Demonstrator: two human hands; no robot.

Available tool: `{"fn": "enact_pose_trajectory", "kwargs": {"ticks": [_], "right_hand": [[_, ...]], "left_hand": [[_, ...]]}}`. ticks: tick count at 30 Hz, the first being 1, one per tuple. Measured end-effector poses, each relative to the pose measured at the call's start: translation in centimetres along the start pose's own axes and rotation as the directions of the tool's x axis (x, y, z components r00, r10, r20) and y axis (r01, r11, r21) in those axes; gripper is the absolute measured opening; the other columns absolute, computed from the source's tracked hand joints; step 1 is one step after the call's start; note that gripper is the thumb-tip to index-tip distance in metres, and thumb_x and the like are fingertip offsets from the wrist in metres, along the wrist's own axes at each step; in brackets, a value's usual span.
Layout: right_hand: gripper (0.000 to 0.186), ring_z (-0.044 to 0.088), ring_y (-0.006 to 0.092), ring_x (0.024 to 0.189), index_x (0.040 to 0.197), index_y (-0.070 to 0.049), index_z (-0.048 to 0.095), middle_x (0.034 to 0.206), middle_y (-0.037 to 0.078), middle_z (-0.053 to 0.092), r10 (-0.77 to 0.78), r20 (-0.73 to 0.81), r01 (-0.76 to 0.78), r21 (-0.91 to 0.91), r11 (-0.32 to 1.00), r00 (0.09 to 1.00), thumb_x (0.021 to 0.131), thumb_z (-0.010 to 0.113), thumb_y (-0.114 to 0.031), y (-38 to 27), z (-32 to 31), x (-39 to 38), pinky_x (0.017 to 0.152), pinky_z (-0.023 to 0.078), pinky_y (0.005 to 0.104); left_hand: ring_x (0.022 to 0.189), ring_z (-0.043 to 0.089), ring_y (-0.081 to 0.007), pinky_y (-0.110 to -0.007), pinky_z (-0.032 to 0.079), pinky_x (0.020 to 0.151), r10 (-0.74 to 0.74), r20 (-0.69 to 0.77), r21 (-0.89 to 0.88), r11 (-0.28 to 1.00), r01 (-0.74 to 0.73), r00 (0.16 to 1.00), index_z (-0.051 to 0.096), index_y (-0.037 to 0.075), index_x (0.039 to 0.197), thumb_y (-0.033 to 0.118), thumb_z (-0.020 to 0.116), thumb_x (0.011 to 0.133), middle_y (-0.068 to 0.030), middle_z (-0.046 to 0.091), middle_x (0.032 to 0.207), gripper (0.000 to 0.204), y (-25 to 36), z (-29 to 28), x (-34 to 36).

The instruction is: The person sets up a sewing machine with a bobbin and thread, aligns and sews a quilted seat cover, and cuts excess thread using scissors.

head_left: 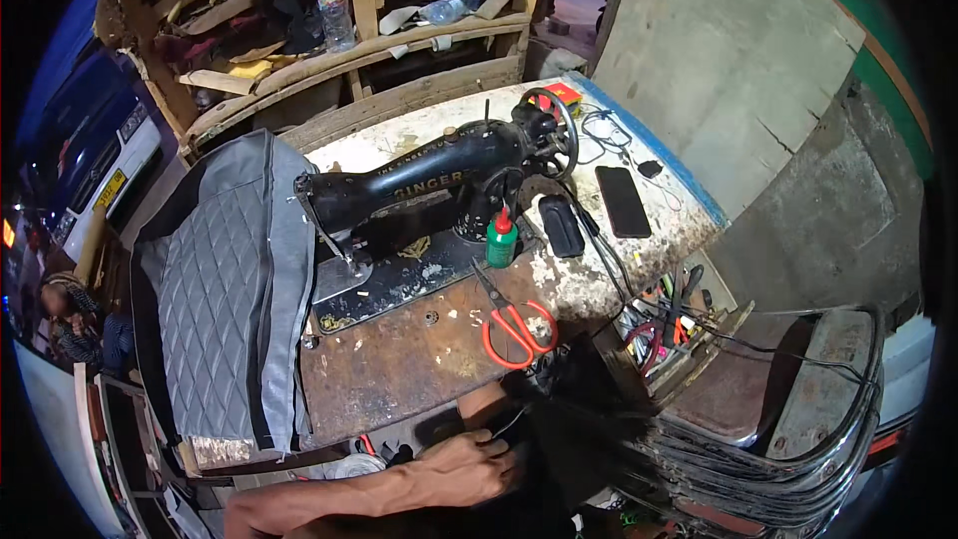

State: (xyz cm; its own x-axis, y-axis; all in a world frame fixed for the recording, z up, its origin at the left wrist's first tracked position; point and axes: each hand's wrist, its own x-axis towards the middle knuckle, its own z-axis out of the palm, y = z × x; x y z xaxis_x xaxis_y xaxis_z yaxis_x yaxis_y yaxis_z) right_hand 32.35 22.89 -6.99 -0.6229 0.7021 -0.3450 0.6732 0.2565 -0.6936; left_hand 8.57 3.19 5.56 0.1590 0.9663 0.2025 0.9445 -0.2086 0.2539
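Note:
My left hand (469, 469) is below the table's front edge, its bare forearm coming in from the lower left. Its fingers are curled closed beside dark black cloth (589, 429); whatever they hold is hidden. A thin pale strand shows just past the fingertips. Close by, a patch of skin (483, 402) shows under the table edge, possibly part of my right hand; no fingers can be made out there. Above it on the table lie red-handled scissors (519, 335), partly spread. A black sewing machine (429, 175) stands behind them, with grey quilted fabric (215, 289) draped at its left.
Beside the machine stands a green bottle (501, 243) with a red cap. A black phone (623, 202), a black case (561, 226) and cables lie right of it. An open drawer (684, 324) holds tools; stacked metal-framed chairs (828, 379) stand at the right. Behind is a wooden shelf (349, 65).

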Motion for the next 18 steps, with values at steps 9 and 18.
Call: {"fn": "enact_pose_trajectory", "kwargs": {"ticks": [9, 18], "right_hand": [[0.034, 0.068, 0.0409, 0.087, 0.122, -0.003, 0.065, 0.096, 0.023, 0.069, -0.326, 0.241, 0.394, -0.338, 0.855, 0.914, 0.089, 0.062, -0.013, 7.2, -3.0, 0.3, 0.078, 0.055, 0.0496], [0.022, 0.062, 0.0121, 0.066, 0.106, -0.002, 0.066, 0.073, 0.004, 0.064, -0.658, 0.256, 0.504, 0.469, 0.725, 0.708, 0.104, 0.06, -0.023, -17.9, 8.4, 2.1, 0.06, 0.05, 0.0306]], "left_hand": [[0.109, 0.068, -0.0316, -0.039, 0.053, 0.094, -0.684, 0.368, -0.926, -0.21, 0.313, 0.629, 0.064, -0.004, 0.11, 0.008, 0.062, 0.089, -0.0168, 0.068, 0.123, 0.024, 7.8, -12.1, -6.4], [0.11, 0.063, -0.031, -0.04, 0.047, 0.098, -0.128, 0.487, -0.679, 0.567, 0.466, 0.864, 0.068, 0.003, 0.118, 0.013, 0.063, 0.083, -0.0144, 0.069, 0.116, 0.036, 0.5, -2.8, -8.1]]}}
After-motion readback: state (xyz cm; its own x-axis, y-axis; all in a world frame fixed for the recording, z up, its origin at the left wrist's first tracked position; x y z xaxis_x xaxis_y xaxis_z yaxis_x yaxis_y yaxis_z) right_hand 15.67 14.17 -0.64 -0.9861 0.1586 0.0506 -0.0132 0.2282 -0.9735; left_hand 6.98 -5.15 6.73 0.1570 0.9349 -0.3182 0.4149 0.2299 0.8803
